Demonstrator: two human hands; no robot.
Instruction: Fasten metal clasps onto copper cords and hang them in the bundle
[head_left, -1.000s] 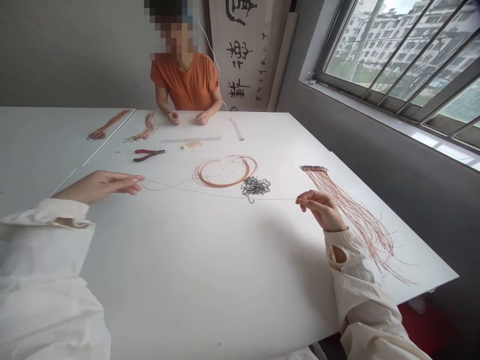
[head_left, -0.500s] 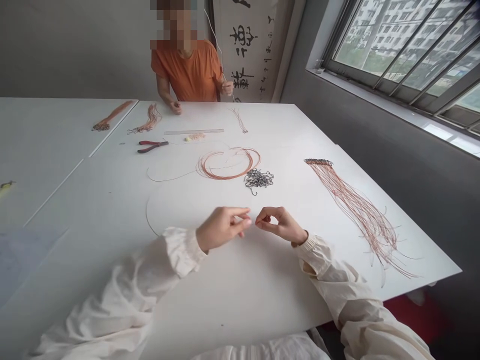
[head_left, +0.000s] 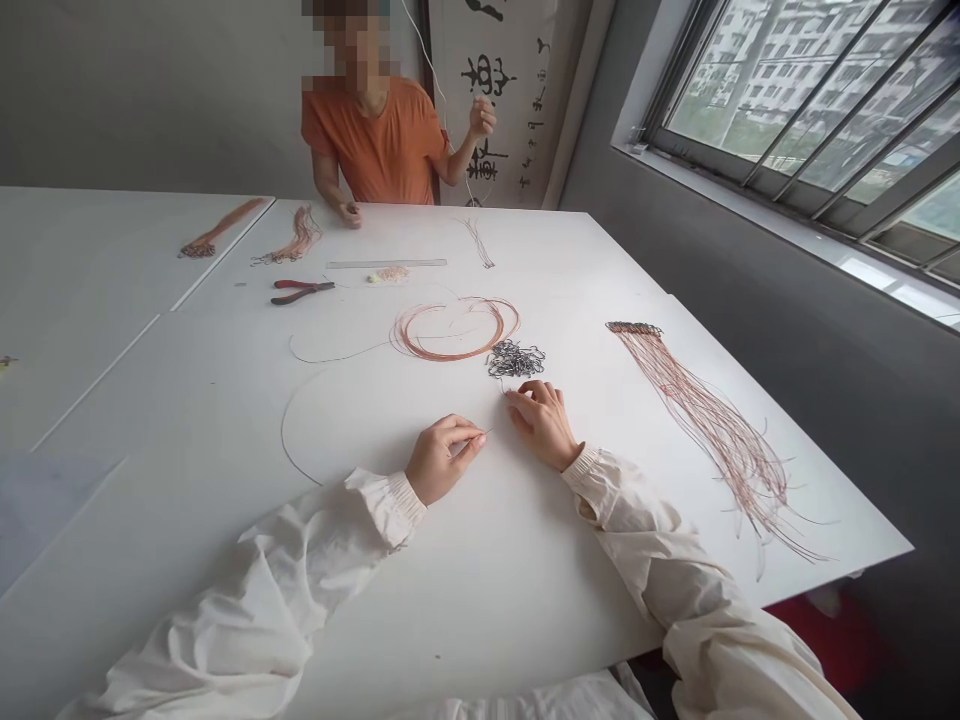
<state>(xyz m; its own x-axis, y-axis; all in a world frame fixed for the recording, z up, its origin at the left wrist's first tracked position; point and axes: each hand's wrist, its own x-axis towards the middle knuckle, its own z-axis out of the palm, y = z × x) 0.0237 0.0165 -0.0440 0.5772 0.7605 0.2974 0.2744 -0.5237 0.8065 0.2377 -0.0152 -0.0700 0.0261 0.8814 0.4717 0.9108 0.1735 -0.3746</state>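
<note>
My left hand (head_left: 445, 458) is closed in a pinch on a thin fishing line, whose short end pokes out past the fingertips. A curved length of line (head_left: 283, 430) lies on the table left of that hand and leads toward my sleeve. My right hand (head_left: 546, 420) is at the near edge of a pile of dark fish hooks (head_left: 517, 358). Its thumb and forefinger pinch one fish hook (head_left: 502, 384) at the pile's front. Behind and left of the pile is a loose coil of orange-brown line (head_left: 450, 356).
A bundle of hooks tied to lines (head_left: 705, 420) lies on the right. Farther back are red-handled pliers (head_left: 300, 290), a clear ruler (head_left: 386, 264), a small pale heap (head_left: 388, 274) and more line bundles (head_left: 296, 240). A person in orange (head_left: 375, 140) sits across the white table (head_left: 360, 620).
My right hand has moved forward to the hook pile and pinched a hook. My left hand has drawn back slightly, with the line end showing. The person opposite has raised one hand.
</note>
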